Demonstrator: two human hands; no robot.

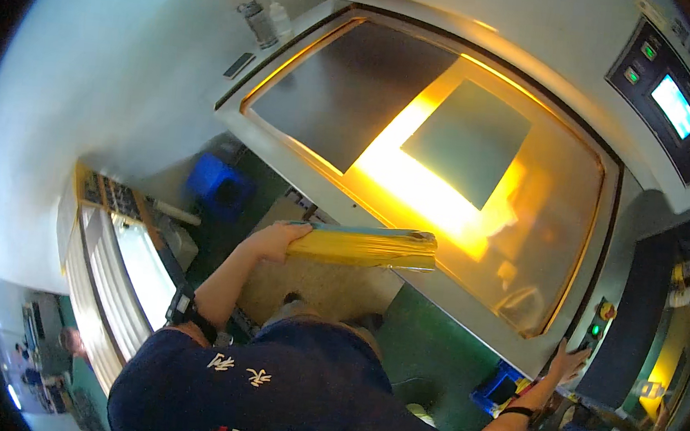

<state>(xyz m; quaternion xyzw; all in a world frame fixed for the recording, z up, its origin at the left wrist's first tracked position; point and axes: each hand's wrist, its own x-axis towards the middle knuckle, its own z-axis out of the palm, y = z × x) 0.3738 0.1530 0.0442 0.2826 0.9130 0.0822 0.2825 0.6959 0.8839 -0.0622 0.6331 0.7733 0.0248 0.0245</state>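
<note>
My left hand is closed on the left end of a long, shiny yellow stack of sheets or film, held in front of my body. Some of the fingers are hidden by it. Down at the right front edge of a large machine, my right hand reaches out with its fingers apart. Just beyond the fingertips is a small button panel with a lit green button. The machine's glass bed glows yellow. On it lie a grey-green rectangular sheet and a larger dark sheet.
A control panel with a lit screen stands at upper right. A clear bottle and a phone-like dark slab rest on the ledge at upper left. Blue bins are on the floor. A rack with white panels stands left.
</note>
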